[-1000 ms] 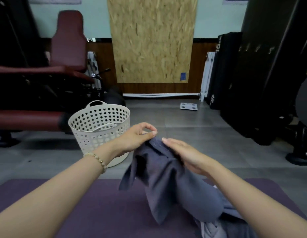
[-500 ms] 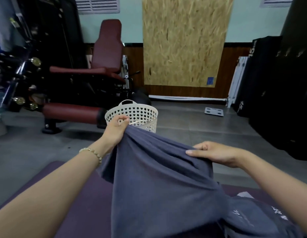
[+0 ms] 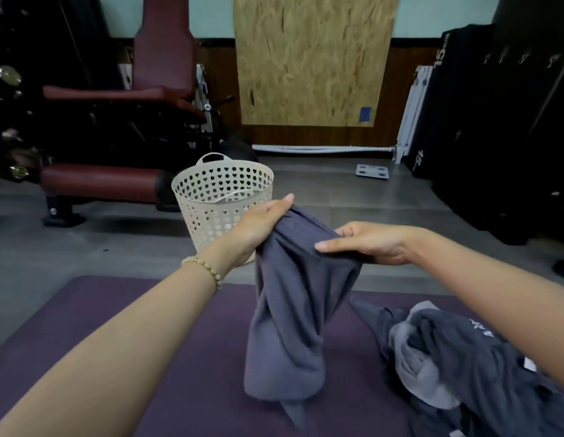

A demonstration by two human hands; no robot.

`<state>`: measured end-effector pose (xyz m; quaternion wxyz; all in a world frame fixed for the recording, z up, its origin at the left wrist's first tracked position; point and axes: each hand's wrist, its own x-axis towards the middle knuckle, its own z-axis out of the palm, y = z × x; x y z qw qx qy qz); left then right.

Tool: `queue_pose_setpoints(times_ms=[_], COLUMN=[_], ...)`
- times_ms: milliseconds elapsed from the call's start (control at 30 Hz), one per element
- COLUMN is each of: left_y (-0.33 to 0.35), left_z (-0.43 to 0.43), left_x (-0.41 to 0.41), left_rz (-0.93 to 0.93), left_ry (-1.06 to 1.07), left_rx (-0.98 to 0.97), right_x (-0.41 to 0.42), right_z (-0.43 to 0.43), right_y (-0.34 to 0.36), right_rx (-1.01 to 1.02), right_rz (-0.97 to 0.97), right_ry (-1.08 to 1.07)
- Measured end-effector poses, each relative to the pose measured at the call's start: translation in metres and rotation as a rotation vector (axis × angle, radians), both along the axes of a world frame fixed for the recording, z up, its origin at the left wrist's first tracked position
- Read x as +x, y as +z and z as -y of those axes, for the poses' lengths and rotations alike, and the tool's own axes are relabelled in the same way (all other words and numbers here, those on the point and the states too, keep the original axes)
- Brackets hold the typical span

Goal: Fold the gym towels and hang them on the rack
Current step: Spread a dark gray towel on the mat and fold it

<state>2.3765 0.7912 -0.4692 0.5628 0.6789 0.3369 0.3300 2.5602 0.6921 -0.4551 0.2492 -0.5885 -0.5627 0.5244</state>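
A dark grey towel (image 3: 290, 313) hangs bunched and twisted above the purple mat (image 3: 186, 367). My left hand (image 3: 261, 225) grips its top edge on the left. My right hand (image 3: 369, 242) pinches the top edge on the right, thumb over the cloth. The two hands are close together. The towel's lower end droops to the mat. A heap of other grey towels (image 3: 463, 367) lies on the mat at the lower right, partly under my right forearm. No rack is in view.
A cream perforated laundry basket (image 3: 211, 209) stands on the grey floor just beyond my left hand. A maroon gym bench machine (image 3: 116, 127) fills the left. Black mats (image 3: 482, 121) lean at the right. A white scale (image 3: 372, 170) lies near the back wall.
The towel was spread wide between my hands half a second ago. Now my hands have come together and the towel hangs gathered in a narrow twisted bundle.
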Motion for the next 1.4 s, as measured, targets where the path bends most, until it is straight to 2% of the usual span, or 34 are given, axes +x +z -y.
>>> queue_pose_setpoints(times_ms=[100, 167, 233, 300, 367, 467, 533, 633, 733, 800, 933, 1067, 1133, 1200, 1300, 1400], left_y=[-0.016, -0.026, -0.039, -0.053, -0.065, -0.071, -0.065, -0.064, -0.069, -0.072, -0.072, -0.073, -0.077, -0.083, -0.082, -0.077], left_z=[-0.015, -0.027, -0.037, -0.044, -0.046, -0.024, 0.008, 0.043, 0.047, 0.041, 0.024, 0.006, -0.006, -0.011, -0.003, -0.001], left_x=[-0.017, -0.036, -0.051, -0.057, -0.054, -0.035, -0.008, 0.028, 0.036, 0.033, 0.019, -0.006, -0.031, -0.055, -0.078, -0.087], left_rz=[0.105, 0.181, 0.152, 0.09, -0.091, -0.394, -0.403, -0.331, -0.399, -0.355, -0.188, -0.175, -0.197, -0.292, -0.473, -0.47], left_ry=[0.217, 0.334, 0.368, 0.391, 0.425, 0.243, 0.0, -0.239, -0.249, -0.225, -0.067, 0.151, 0.212, 0.14, -0.033, -0.082], left_rx=[-0.066, -0.122, -0.094, -0.068, 0.013, 0.165, 0.181, 0.038, 0.036, 0.024, -0.117, -0.062, -0.048, -0.017, -0.018, 0.012], right_x=[0.008, 0.018, 0.029, 0.036, 0.037, 0.025, 0.014, 0.006, 0.01, 0.015, 0.02, 0.024, 0.025, 0.025, 0.019, 0.014], right_z=[0.013, 0.024, 0.034, 0.038, 0.036, 0.028, 0.022, 0.017, 0.023, 0.032, 0.047, 0.056, 0.058, 0.057, 0.054, 0.055], right_y=[-0.026, -0.041, -0.053, -0.062, -0.068, -0.073, -0.07, -0.073, -0.08, -0.082, -0.085, -0.079, -0.08, -0.083, -0.085, -0.078], right_rx=[-0.093, -0.181, -0.216, -0.152, -0.086, 0.028, 0.075, 0.055, 0.004, -0.049, -0.206, -0.235, -0.188, -0.09, -0.016, -0.02], right_rz=[0.24, 0.28, 0.142, -0.028, -0.162, -0.268, -0.286, -0.229, -0.262, -0.241, -0.204, -0.079, -0.056, -0.128, -0.233, -0.243], right_ry=[0.053, 0.07, 0.039, -0.052, -0.089, -0.178, -0.201, -0.187, -0.219, -0.173, -0.041, -0.077, -0.156, -0.28, -0.329, -0.341])
